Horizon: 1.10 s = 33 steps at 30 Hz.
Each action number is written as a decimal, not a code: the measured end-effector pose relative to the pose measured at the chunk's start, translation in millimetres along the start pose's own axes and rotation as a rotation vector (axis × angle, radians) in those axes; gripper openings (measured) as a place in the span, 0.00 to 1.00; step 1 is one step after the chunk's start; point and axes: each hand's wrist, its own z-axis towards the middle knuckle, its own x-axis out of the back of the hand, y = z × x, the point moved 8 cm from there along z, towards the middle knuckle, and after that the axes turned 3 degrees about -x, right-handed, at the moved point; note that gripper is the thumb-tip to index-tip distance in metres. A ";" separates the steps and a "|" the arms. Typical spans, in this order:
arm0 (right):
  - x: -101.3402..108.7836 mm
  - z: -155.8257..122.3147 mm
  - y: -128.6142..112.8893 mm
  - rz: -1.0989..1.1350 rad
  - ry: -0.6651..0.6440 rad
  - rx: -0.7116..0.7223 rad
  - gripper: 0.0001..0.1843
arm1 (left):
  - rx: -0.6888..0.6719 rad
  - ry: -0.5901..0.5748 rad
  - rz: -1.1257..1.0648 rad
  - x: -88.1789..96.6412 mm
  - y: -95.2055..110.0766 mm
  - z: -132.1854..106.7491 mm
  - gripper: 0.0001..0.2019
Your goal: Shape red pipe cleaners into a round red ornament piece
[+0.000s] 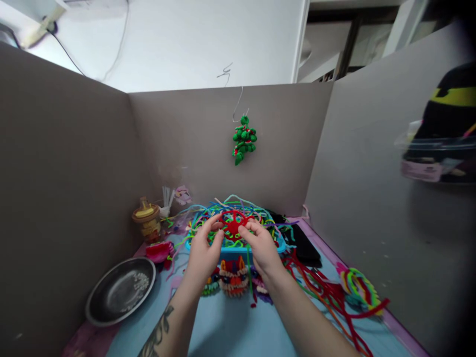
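Our left hand (pixel 203 253) and right hand (pixel 262 245) both pinch the red pipe-cleaner wheel (pixel 233 223), fingers closed on its near rim, holding it just over the blue basket (pixel 232 252) of loose coloured stems. The wheel shows a hub, spokes and a ring, so we judge the shape largely formed, with some finishing perhaps left. Nearer us lie woven pieces (pixel 233 278). A metal bowl (pixel 121 290) sits near left, red stems (pixel 320 287) sprawl right, and a green ornament (pixel 244 140) hangs on the far wall.
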 end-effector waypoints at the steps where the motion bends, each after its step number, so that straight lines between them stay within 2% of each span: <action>1: 0.3 -0.1 0.0 -0.001 0.009 -0.001 0.17 | -0.004 0.010 -0.006 -0.2 -1.0 0.1 0.18; 5: -0.7 -0.8 -1.1 -0.017 0.012 -0.008 0.17 | 0.033 0.052 -0.138 -0.3 -5.0 -0.3 0.18; 12: -9.0 -4.8 -5.3 -0.042 -0.077 -0.013 0.14 | 0.128 -0.124 -0.330 -17.4 -1.2 -4.3 0.22; 19: -10.9 -3.2 -4.0 -0.054 -0.107 0.014 0.14 | 0.133 -0.158 -0.279 -19.2 -4.1 -4.5 0.26; 24: -18.1 -4.7 8.1 0.054 -0.173 -0.086 0.14 | 0.084 -0.166 -0.177 -17.6 -2.8 -4.3 0.25; 28: -20.1 -4.8 12.9 0.155 -0.193 -0.150 0.15 | 0.101 -0.180 -0.193 -16.8 -5.9 -3.5 0.24; 31: -14.7 -0.5 10.5 0.112 -0.225 -0.135 0.15 | 0.142 -0.188 -0.209 -16.1 -8.8 -2.8 0.25; 33: -3.5 5.3 8.6 0.068 -0.201 -0.116 0.14 | 0.174 -0.176 -0.229 -14.4 -9.5 -2.3 0.26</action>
